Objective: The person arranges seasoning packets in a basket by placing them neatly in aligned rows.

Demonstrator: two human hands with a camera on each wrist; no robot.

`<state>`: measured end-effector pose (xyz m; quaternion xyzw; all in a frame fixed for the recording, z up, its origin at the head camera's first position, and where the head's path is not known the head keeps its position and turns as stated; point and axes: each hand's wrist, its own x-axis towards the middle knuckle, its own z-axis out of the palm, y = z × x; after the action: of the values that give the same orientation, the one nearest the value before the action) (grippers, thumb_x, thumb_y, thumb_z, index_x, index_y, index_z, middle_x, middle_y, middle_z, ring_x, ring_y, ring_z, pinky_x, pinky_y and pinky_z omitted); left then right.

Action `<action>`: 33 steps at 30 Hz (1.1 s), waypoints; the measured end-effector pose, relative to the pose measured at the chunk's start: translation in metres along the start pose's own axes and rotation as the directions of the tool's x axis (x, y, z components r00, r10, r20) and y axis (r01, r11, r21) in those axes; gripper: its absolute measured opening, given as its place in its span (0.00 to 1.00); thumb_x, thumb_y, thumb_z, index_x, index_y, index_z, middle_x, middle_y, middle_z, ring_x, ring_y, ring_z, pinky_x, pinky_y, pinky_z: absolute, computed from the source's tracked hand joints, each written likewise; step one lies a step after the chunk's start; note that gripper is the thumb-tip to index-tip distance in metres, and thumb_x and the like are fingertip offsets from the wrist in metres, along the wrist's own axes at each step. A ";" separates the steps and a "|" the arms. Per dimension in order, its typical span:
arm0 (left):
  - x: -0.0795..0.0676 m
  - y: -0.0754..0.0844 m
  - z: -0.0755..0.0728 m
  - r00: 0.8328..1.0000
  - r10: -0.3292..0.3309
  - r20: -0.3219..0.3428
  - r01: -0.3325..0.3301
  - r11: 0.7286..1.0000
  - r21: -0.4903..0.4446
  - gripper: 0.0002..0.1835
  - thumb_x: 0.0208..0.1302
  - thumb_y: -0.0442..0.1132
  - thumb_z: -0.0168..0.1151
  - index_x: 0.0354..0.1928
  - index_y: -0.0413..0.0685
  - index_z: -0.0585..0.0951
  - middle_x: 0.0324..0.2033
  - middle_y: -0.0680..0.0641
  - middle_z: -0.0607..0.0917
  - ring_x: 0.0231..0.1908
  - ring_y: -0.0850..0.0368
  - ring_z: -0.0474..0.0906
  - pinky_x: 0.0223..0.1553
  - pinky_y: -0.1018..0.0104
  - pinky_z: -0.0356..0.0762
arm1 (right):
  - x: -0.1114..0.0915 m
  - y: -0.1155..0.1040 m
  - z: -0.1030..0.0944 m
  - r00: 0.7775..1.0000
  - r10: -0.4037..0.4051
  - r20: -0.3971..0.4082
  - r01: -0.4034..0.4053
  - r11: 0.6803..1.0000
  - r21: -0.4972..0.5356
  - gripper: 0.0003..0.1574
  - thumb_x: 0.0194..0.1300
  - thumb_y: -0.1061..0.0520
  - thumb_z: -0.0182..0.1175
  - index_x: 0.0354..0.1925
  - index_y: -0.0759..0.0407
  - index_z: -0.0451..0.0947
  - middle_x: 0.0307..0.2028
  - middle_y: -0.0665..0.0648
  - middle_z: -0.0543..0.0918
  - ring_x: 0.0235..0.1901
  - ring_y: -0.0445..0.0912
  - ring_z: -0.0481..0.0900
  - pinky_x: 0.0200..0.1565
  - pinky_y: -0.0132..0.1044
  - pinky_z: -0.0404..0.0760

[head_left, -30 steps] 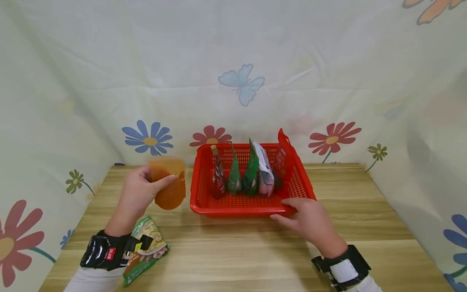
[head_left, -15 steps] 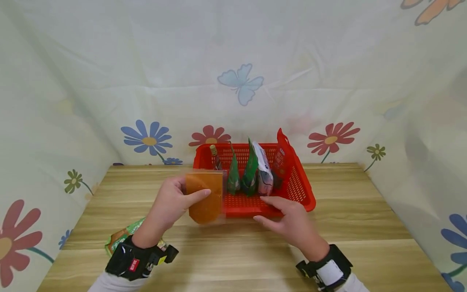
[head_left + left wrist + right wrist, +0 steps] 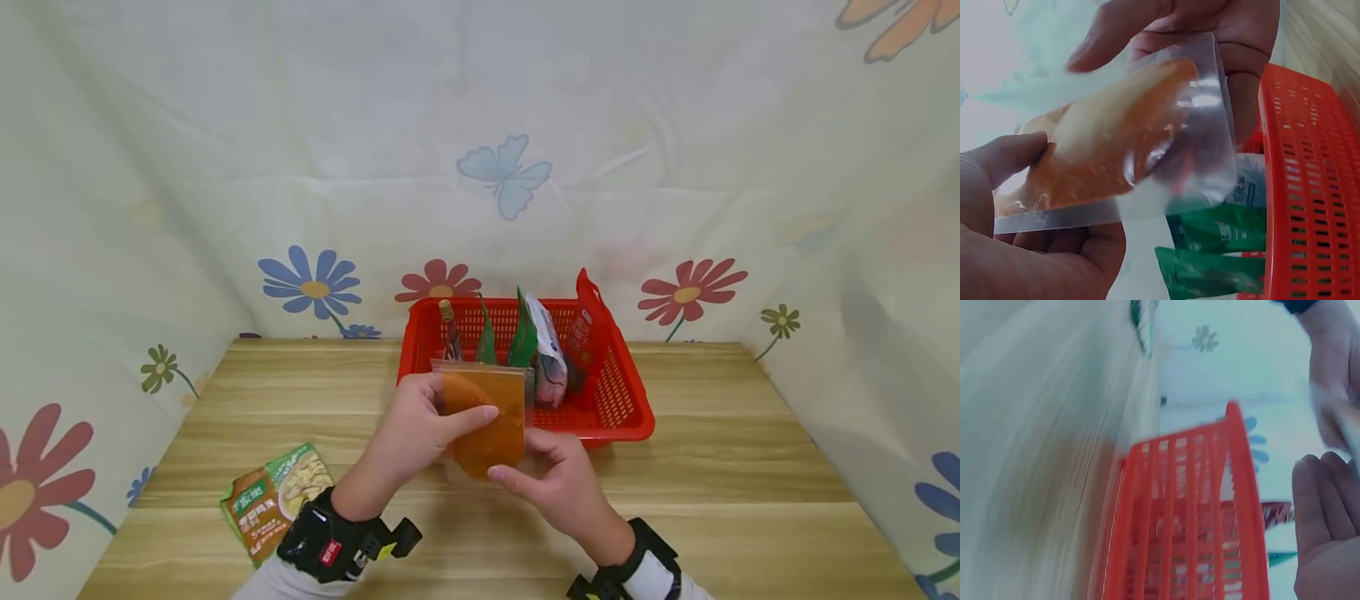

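In the head view my left hand (image 3: 427,425) pinches a clear plastic pouch (image 3: 491,429) of orange-brown filling, thumb on its front and fingers behind. The pouch is held up in front of the basket. My right hand (image 3: 558,483) is at the pouch's lower right side. In the left wrist view the right thumb (image 3: 1110,37) stands apart from the pouch, and the other fingers are partly behind its far end. The right wrist view shows the right hand's fingers (image 3: 1325,494) extended close to the pouch, with no grip on it.
A red plastic basket (image 3: 630,417) stands behind the hands. In it are a bottle (image 3: 450,329), green packs (image 3: 522,337), a white pack (image 3: 551,362) and a red bag (image 3: 588,325). A green-and-brown food packet (image 3: 273,496) lies on the wooden table (image 3: 712,533) at left.
My left hand has carried the pouch rightward from the left of the basket to its front. My right hand has left the basket's front rim and moved left to the pouch.
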<state>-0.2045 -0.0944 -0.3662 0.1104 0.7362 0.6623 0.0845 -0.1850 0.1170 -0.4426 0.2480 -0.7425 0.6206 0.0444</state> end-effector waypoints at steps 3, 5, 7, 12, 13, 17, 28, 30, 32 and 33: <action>0.000 0.000 0.007 1.000 0.022 0.006 -0.022 0.999 0.023 0.16 0.61 0.43 0.75 0.49 0.47 0.86 0.45 0.46 0.90 0.45 0.52 0.87 0.47 0.57 0.88 | -0.001 -0.007 0.005 0.998 0.056 -0.038 -0.055 0.998 0.038 0.19 0.64 0.60 0.71 0.54 0.56 0.86 0.50 0.56 0.90 0.48 0.46 0.88 0.50 0.37 0.87; -0.001 -0.001 0.010 1.000 0.027 0.004 -0.027 0.999 0.045 0.16 0.61 0.44 0.76 0.49 0.48 0.86 0.44 0.47 0.90 0.44 0.52 0.87 0.46 0.58 0.88 | -0.002 -0.009 0.008 0.995 0.086 -0.058 -0.084 0.995 0.046 0.17 0.64 0.60 0.71 0.52 0.57 0.86 0.49 0.57 0.90 0.46 0.46 0.89 0.47 0.37 0.88; 0.000 -0.001 0.011 0.999 0.034 0.000 -0.034 0.997 0.062 0.16 0.61 0.44 0.75 0.49 0.48 0.86 0.44 0.47 0.90 0.43 0.53 0.87 0.47 0.59 0.88 | -0.002 -0.011 0.009 0.992 0.104 -0.073 -0.101 0.994 0.043 0.16 0.64 0.60 0.71 0.51 0.57 0.87 0.49 0.58 0.90 0.45 0.45 0.89 0.45 0.37 0.88; 0.005 0.000 0.013 0.995 0.097 -0.016 -0.095 0.993 0.067 0.19 0.63 0.43 0.74 0.54 0.51 0.84 0.48 0.48 0.90 0.48 0.52 0.87 0.49 0.57 0.87 | 0.001 -0.011 0.007 0.987 0.076 -0.144 -0.078 0.997 -0.008 0.13 0.64 0.60 0.71 0.48 0.58 0.88 0.46 0.58 0.91 0.42 0.43 0.89 0.44 0.36 0.88; 0.006 0.000 0.014 0.993 0.118 -0.030 -0.116 0.991 0.066 0.19 0.63 0.42 0.74 0.55 0.52 0.83 0.48 0.48 0.90 0.49 0.52 0.87 0.50 0.57 0.87 | 0.003 -0.011 0.007 0.983 0.067 -0.169 -0.072 0.997 -0.019 0.13 0.63 0.61 0.72 0.47 0.59 0.88 0.45 0.59 0.91 0.41 0.43 0.89 0.44 0.36 0.88; 0.008 0.003 0.018 0.968 0.214 -0.130 -0.203 0.975 0.096 0.19 0.65 0.38 0.72 0.55 0.52 0.76 0.45 0.50 0.91 0.47 0.55 0.87 0.52 0.60 0.86 | 0.007 -0.013 0.004 0.959 0.053 -0.279 -0.067 0.997 -0.040 0.12 0.61 0.62 0.73 0.44 0.61 0.89 0.42 0.59 0.91 0.39 0.42 0.89 0.44 0.34 0.88; -0.003 0.014 0.044 0.886 0.420 -0.195 -0.267 0.807 0.526 0.20 0.67 0.47 0.70 0.55 0.45 0.82 0.48 0.47 0.90 0.45 0.54 0.89 0.48 0.60 0.87 | 0.012 -0.008 0.001 0.884 -0.271 -0.380 0.121 0.919 -0.375 0.14 0.57 0.61 0.76 0.44 0.58 0.89 0.39 0.57 0.92 0.35 0.44 0.88 0.41 0.22 0.83; -0.005 0.016 0.047 0.906 0.390 -0.164 -0.268 0.829 0.492 0.26 0.67 0.52 0.68 0.60 0.44 0.81 0.54 0.45 0.89 0.50 0.53 0.89 0.50 0.59 0.86 | 0.012 -0.009 0.002 0.874 -0.331 -0.356 0.143 0.875 -0.463 0.13 0.57 0.61 0.76 0.42 0.57 0.89 0.34 0.55 0.91 0.30 0.43 0.85 0.40 0.18 0.81; -0.008 0.018 0.049 0.924 0.360 -0.133 -0.265 0.849 0.456 0.32 0.67 0.56 0.68 0.65 0.43 0.78 0.58 0.44 0.87 0.54 0.53 0.87 0.52 0.58 0.85 | 0.011 -0.011 0.003 0.871 -0.370 -0.324 0.157 0.834 -0.530 0.12 0.57 0.61 0.76 0.41 0.57 0.88 0.31 0.53 0.90 0.27 0.43 0.82 0.41 0.18 0.80; -0.009 0.018 0.050 0.932 0.341 -0.122 -0.257 0.860 0.441 0.35 0.66 0.58 0.68 0.67 0.43 0.76 0.59 0.45 0.85 0.56 0.53 0.86 0.53 0.59 0.84 | 0.010 -0.013 0.004 0.871 -0.382 -0.308 0.163 0.817 -0.553 0.13 0.57 0.62 0.76 0.42 0.57 0.87 0.31 0.53 0.90 0.27 0.43 0.83 0.42 0.18 0.80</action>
<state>-0.1819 -0.0473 -0.3535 0.1735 0.8391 0.5019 -0.1179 -0.1877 0.1085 -0.4283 0.1994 -0.8095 0.4261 0.3514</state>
